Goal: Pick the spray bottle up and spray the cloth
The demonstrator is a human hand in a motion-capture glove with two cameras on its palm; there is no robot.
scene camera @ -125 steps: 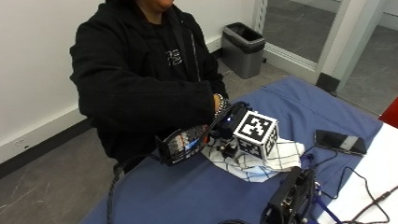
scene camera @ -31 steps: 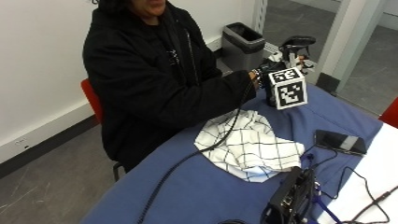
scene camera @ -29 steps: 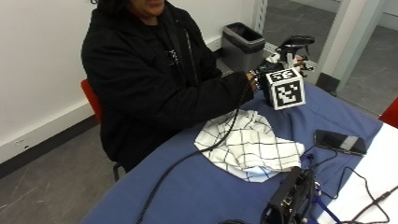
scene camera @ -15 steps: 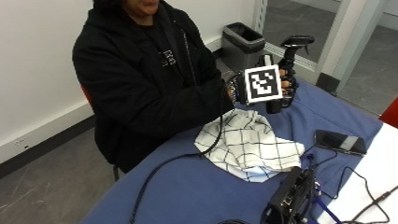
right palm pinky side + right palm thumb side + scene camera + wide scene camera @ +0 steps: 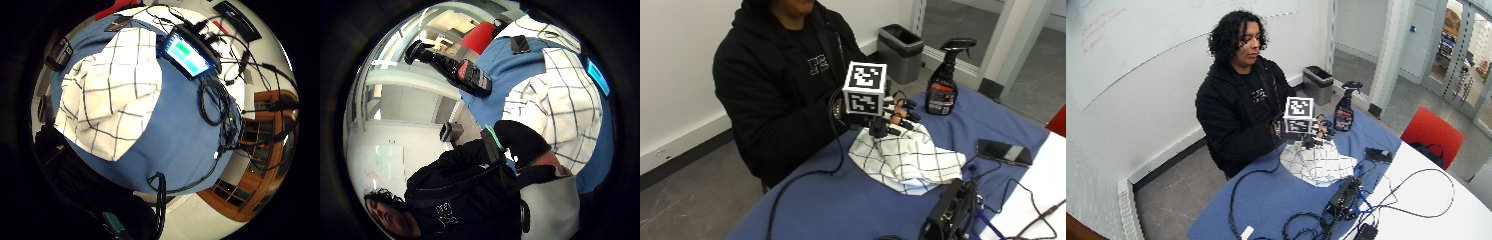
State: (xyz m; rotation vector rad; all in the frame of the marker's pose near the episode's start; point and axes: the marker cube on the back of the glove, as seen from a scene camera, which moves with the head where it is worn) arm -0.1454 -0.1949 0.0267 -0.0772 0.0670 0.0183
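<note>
Spray bottle (image 5: 944,80) stands upright on the blue table (image 5: 840,200), near its far edge, with its black trigger head at the top and a red label on its dark body; in the outside view it sits at about 2 o'clock from the grip (image 5: 889,117), apart from it and untouched. That grip, the gloved right hand, hangs just above the near edge of the checked white cloth (image 5: 906,155), fingers (image 5: 905,114) loosely bent and holding nothing, so it reads as relaxed and fairly wide. The cloth lies crumpled on the table between the person and a dark device with a lit screen (image 5: 187,52), with the bottle beyond it at about 1 o'clock. A phone (image 5: 1003,150) rests at about 3 o'clock from the cloth, near the boundary between the blue and white surfaces. In the thumb side palm view the bottle (image 5: 452,67) shows well clear of the hand, standing on the blue table past the cloth (image 5: 560,105). Cables (image 5: 215,100) coil on the table beside the device
</note>
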